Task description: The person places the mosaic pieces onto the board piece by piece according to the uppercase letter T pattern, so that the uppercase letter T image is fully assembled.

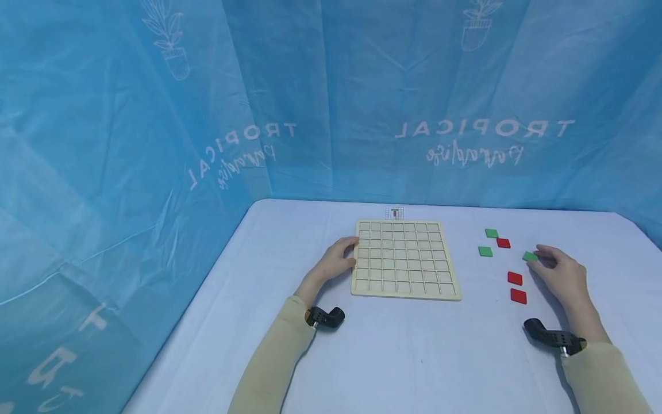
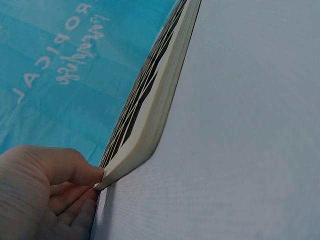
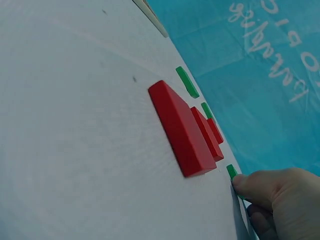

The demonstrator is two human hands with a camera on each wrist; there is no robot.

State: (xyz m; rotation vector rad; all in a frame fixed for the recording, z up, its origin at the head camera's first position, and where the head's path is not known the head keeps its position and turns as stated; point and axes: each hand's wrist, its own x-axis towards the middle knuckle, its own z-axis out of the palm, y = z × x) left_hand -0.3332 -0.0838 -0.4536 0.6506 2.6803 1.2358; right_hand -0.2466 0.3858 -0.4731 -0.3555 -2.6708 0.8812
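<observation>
A pale wooden grid board (image 1: 405,296) lies on the white table. My left hand (image 1: 334,260) rests against its left side, thumb and fingertips at the rim and spread apart; in the left wrist view the thumb (image 2: 82,167) touches the board's edge (image 2: 145,140). To the right of the board, my right hand (image 1: 564,279) pinches a green square tile (image 1: 530,256) at its edge, close over the table. Near that hand lie two red tiles (image 1: 514,278). Farther off are two more green tiles (image 1: 485,251) and another red tile (image 1: 503,243).
Behind the board's far edge lies a small printed grid pattern (image 1: 395,213) with coloured squares at its middle. A blue curtain (image 1: 320,103) with white lettering hangs at the back and left of the table (image 1: 403,356). Black camera mounts (image 1: 326,317) sit on both wrists.
</observation>
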